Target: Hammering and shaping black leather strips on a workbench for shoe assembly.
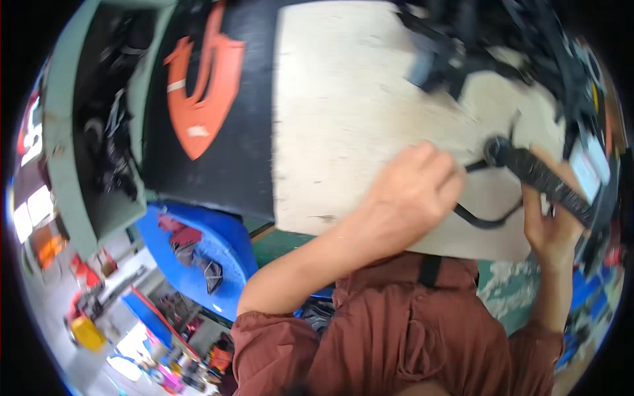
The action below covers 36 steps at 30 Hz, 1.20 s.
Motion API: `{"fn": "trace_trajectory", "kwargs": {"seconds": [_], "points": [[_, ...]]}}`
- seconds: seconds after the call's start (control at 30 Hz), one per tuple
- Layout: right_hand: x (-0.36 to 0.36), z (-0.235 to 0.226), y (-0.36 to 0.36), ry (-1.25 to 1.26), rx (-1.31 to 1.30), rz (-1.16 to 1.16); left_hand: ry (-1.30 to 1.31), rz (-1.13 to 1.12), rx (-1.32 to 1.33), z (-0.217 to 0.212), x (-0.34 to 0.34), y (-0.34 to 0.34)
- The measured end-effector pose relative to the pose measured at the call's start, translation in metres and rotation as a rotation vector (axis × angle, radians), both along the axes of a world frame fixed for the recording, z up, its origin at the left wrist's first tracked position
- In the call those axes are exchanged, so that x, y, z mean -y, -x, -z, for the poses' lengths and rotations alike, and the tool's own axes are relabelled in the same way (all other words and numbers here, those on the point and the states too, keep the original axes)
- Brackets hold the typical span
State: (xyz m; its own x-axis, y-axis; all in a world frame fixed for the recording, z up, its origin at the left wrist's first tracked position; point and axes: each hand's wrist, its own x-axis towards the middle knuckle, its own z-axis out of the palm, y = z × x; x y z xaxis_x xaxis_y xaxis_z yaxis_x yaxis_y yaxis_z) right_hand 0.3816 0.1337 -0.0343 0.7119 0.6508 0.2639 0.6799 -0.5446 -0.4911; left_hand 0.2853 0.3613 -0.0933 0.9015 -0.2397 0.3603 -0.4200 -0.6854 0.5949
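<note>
Over the pale work board (343, 119), my left hand (417, 183) is closed in a pinch on a thin black cord (487, 223). The cord bends in a loop toward my right hand (551, 228). That hand grips a thick black textured strap-like piece (551, 181), which has a rounded end pointing toward my left hand. Both of the cord's visible ends meet the left fist, where the fingers hide them. Blur keeps the finer shape of the black piece from showing.
A heap of black straps and parts (456, 59) lies at the board's far right. To the left, an orange pointed template (205, 99) rests on a black surface. Beyond it stands a green bin (66, 132) with black items. A blue tub (231, 264) sits below.
</note>
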Motion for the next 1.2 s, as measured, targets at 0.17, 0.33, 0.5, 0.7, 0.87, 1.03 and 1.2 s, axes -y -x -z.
{"fn": "trace_trajectory", "kwargs": {"seconds": [0.17, 0.33, 0.5, 0.7, 0.87, 1.03, 1.2], "points": [[-0.009, 0.015, 0.008, 0.134, -0.027, 0.022, 0.038, -0.09, 0.065, 0.007, -0.009, 0.018], [-0.006, 0.02, 0.005, 0.106, -0.03, 0.016, -0.126, 0.014, 0.205, 0.008, -0.001, 0.05], [-0.005, 0.017, 0.004, 0.14, -0.049, 0.037, -0.117, -0.044, 0.067, 0.007, 0.017, 0.081], [-0.009, 0.014, 0.009, 0.167, -0.047, 0.024, 0.039, -0.074, 0.042, 0.003, 0.021, 0.096], [-0.001, 0.01, 0.001, 0.148, 0.096, -0.03, 0.095, -0.157, 0.141, -0.014, -0.006, 0.06], [-0.01, 0.017, 0.003, 0.173, 0.037, 0.012, 0.197, -0.534, -0.064, -0.013, -0.046, 0.039], [-0.01, 0.015, 0.0, 0.13, 0.054, -0.013, 0.249, -0.358, -0.302, -0.02, -0.016, 0.004]]}}
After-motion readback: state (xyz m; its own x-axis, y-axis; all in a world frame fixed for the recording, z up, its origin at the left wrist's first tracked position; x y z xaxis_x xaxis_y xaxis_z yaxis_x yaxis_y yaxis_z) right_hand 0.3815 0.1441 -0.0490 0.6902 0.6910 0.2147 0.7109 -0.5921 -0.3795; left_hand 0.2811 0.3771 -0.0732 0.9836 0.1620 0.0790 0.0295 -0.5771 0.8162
